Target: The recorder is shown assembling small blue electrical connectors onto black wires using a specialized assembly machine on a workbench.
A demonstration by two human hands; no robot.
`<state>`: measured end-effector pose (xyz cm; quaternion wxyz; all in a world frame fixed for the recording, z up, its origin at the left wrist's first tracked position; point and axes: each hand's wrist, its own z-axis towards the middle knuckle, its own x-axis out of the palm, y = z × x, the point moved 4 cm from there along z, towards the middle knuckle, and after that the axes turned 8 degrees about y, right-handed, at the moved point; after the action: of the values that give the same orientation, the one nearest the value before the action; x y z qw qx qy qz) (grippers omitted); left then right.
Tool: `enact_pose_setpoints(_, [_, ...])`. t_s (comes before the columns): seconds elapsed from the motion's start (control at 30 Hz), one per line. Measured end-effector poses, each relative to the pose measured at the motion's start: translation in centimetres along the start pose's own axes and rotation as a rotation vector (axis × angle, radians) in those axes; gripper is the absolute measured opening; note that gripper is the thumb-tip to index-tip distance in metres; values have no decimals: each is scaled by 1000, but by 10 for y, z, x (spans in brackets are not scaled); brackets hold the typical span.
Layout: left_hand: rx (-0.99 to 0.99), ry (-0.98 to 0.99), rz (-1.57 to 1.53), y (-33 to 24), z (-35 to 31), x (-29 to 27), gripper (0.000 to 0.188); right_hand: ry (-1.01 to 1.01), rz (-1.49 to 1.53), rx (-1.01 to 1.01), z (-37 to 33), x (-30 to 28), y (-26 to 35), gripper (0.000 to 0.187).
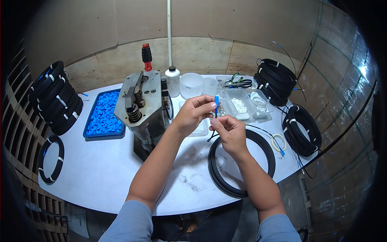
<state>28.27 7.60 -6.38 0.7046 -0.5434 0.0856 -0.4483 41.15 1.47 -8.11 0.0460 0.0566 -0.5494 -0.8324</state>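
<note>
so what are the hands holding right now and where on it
The left hand pinches a small blue connector piece by its lower end between the fingertips. The right hand grips the thin black cable just below that piece.

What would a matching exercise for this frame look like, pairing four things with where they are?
Things:
1. blue tray
2. metal press
3. small blue part
4. tape roll

Places:
A. between the fingertips of both hands
B. right of the flat cable coil
C. left of the press
D. middle of the table, left of the hands

Pairs: 1-C, 2-D, 3-A, 4-B
</note>
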Motion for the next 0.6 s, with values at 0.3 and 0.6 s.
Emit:
enact_pose_setpoints(0.3, [9,33,-16,0,-1,3,16,-15,13,-20,1,0,-1,14])
enact_pose_setpoints(0.6, [-17,55,-76,-3,-2,3,17,182,246,102,5,0,-9,17])
